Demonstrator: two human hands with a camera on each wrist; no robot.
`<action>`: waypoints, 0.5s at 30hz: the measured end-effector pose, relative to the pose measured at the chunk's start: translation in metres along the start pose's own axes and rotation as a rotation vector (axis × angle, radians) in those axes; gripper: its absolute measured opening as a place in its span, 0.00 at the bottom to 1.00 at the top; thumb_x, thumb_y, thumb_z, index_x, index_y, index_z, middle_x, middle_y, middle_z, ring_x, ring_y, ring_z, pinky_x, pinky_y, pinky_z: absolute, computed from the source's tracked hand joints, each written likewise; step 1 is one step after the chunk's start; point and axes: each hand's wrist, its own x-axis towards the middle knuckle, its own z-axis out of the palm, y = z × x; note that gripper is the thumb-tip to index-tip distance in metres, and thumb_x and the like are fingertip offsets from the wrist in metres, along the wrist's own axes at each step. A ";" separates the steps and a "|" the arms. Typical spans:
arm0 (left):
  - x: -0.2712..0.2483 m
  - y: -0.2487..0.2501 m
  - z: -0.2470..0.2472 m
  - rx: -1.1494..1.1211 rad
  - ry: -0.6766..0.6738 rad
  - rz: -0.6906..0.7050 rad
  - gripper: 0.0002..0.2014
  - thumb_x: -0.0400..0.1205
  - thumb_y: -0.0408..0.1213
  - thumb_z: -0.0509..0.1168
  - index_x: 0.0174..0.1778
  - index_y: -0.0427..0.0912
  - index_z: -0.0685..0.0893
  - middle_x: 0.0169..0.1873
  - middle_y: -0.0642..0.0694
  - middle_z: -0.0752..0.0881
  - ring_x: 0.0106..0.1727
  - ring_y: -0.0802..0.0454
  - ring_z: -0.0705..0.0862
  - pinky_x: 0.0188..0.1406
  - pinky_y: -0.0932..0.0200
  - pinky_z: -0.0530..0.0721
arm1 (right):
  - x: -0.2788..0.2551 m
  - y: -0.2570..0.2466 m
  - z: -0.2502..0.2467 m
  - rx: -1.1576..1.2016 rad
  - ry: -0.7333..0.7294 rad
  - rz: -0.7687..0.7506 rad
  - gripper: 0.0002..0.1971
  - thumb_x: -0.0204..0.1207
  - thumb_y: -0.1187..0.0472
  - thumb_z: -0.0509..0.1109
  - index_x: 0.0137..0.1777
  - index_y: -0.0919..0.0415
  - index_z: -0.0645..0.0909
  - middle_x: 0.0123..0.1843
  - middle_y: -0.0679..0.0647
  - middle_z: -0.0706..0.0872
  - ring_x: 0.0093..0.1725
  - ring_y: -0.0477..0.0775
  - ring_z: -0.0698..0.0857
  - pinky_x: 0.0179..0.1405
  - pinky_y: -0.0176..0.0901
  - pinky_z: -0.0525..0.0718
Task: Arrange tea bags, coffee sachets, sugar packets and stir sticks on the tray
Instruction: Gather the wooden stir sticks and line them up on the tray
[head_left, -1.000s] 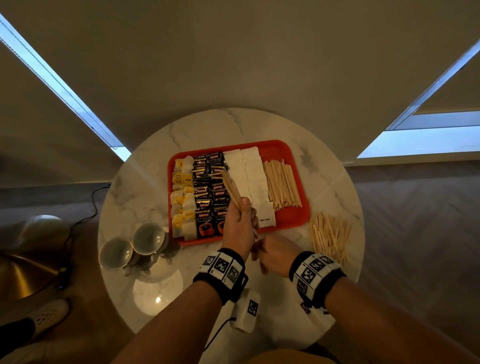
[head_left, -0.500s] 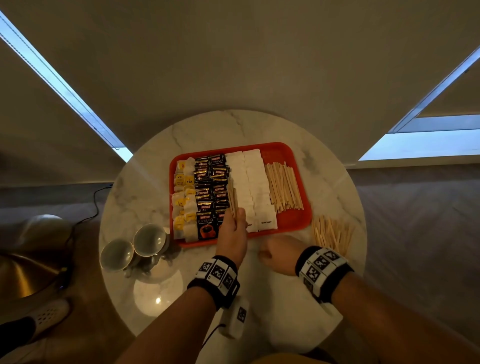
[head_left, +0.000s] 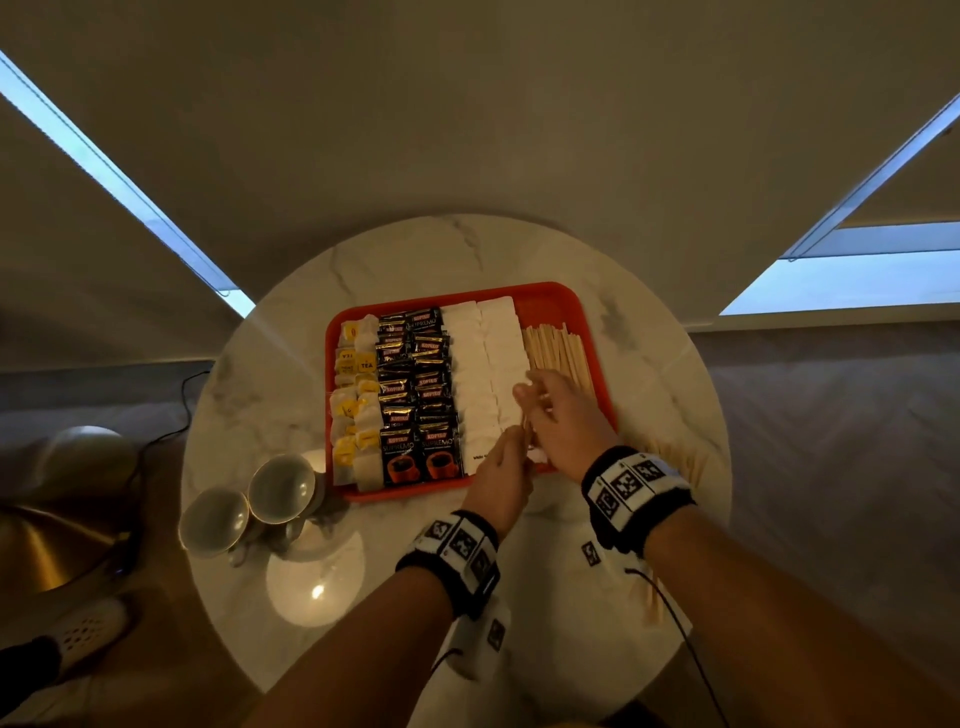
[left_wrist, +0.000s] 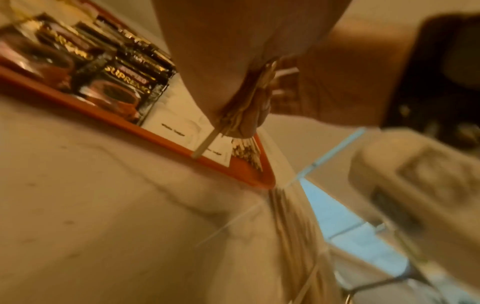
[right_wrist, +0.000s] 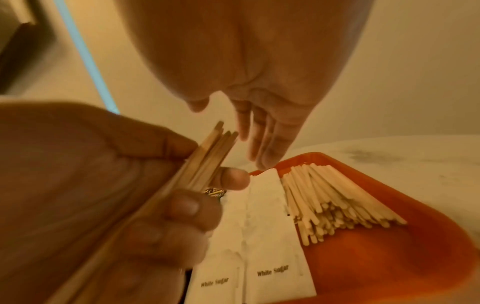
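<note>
The red tray (head_left: 550, 296) holds yellow tea bags (head_left: 356, 395) on the left, then black coffee sachets (head_left: 415, 384), white sugar packets (head_left: 483, 374) and a pile of wooden stir sticks (head_left: 558, 348) on the right. My left hand (head_left: 511, 452) grips a bundle of stir sticks (right_wrist: 207, 156) above the sugar packets at the tray's near edge. My right hand (head_left: 535, 395) hovers over the tray with straight fingers (right_wrist: 259, 139) right by the bundle's upper tips. The bundle's lower ends (left_wrist: 244, 115) poke out below my left fist.
Loose stir sticks (head_left: 680, 462) lie on the round marble table (head_left: 415, 249) to the right of the tray, partly behind my right wrist. Two cups (head_left: 283, 488) lie on their sides at the near left. A cable runs across the floor on the left.
My left hand carried the bundle rightward, from over the coffee sachets to over the sugar packets. My right hand lifted off the table and moved forward to the bundle's tips.
</note>
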 end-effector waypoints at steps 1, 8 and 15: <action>0.008 0.007 0.003 -0.034 0.016 -0.020 0.22 0.91 0.54 0.44 0.56 0.47 0.80 0.30 0.45 0.76 0.30 0.48 0.72 0.31 0.58 0.70 | -0.001 0.005 -0.005 -0.001 0.063 0.034 0.23 0.86 0.39 0.59 0.74 0.50 0.75 0.64 0.46 0.81 0.57 0.47 0.83 0.55 0.43 0.83; 0.061 0.041 0.039 -0.154 0.120 -0.079 0.18 0.88 0.49 0.51 0.56 0.42 0.83 0.54 0.40 0.88 0.56 0.44 0.87 0.61 0.42 0.86 | 0.008 0.035 -0.019 0.008 -0.015 0.103 0.14 0.84 0.57 0.68 0.68 0.51 0.84 0.58 0.49 0.90 0.56 0.50 0.88 0.60 0.46 0.86; 0.100 0.051 0.062 0.042 0.250 -0.083 0.14 0.87 0.36 0.54 0.46 0.39 0.84 0.39 0.41 0.87 0.41 0.42 0.84 0.35 0.55 0.80 | 0.070 0.057 -0.043 0.042 -0.049 0.183 0.05 0.81 0.61 0.71 0.45 0.50 0.84 0.40 0.51 0.87 0.43 0.57 0.89 0.50 0.53 0.91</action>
